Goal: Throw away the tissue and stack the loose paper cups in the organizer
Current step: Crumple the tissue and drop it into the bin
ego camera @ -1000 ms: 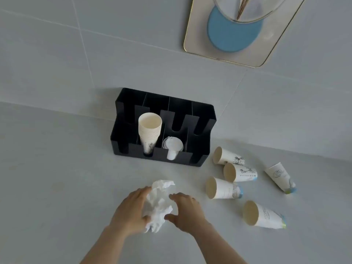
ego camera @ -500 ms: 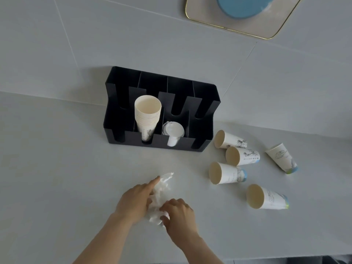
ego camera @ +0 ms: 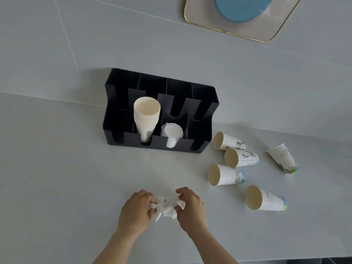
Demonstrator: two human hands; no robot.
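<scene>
While both hands work low over the pale grey countertop (ego camera: 57, 178), left hand (ego camera: 136, 210) and right hand (ego camera: 191, 209) curled inward, fingers closed from either side on the crumpled white tissue (ego camera: 165, 205). Pinched between the two sets of fingertips, bunched into a loose wad, a ragged corner hanging below toward the wrists. Whether raised or touching the surface: cannot tell.

Likely very light and soft, no stiffness, easily compressed further; judged best gathered whole into one fist, since a pinch on a single corner risks unravelling or tearing. No bin in view.

Further out to the right, five loose white paper cups with printed line drawings, all on their sides: one nearest the right hand (ego camera: 264, 199), one above it (ego camera: 225, 175), two lying against each other beyond (ego camera: 241, 158) and (ego camera: 227, 141), one set apart at the far right (ego camera: 283, 159). Probably light, thin-walled, prone to rolling and to denting under a hard squeeze; best taken around the body near the rolled rim, where stiffest.

Beyond the hands, against the tiled wall, the black plastic slotted organizer (ego camera: 202, 119). Second compartment from the left: an upright stack of nested paper cups (ego camera: 146, 115), mouth up. Next compartment: white plastic lids (ego camera: 172, 133). Outer compartments seemingly empty.

At the top right, partly cut off, a beige gold-rimmed tray (ego camera: 274, 29) with a blue round mat (ego camera: 243, 8).
</scene>
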